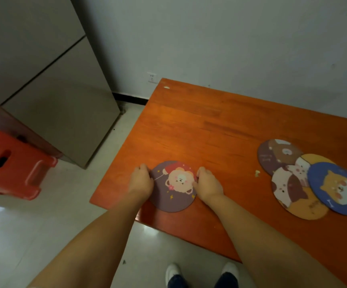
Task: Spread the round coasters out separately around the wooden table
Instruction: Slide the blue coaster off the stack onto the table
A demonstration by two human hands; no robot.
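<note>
Glossy orange wooden table (210, 125)

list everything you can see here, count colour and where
bear coaster: 1, purple, near left table corner, between both hands
overlapping coasters: 3, dark purple-brown, yellow, blue, right side of table
wooden table: 1, orange-brown, centre and right
crumb: 1, pale, on table left of the overlapping coasters
fridge: 1, grey-beige, left
plastic stool: 1, red, floor at far left
wall socket: 1, white, wall behind table
shoes: 2, white, bottom
left hand: on coaster's left edge
right hand: on coaster's right edge
</note>
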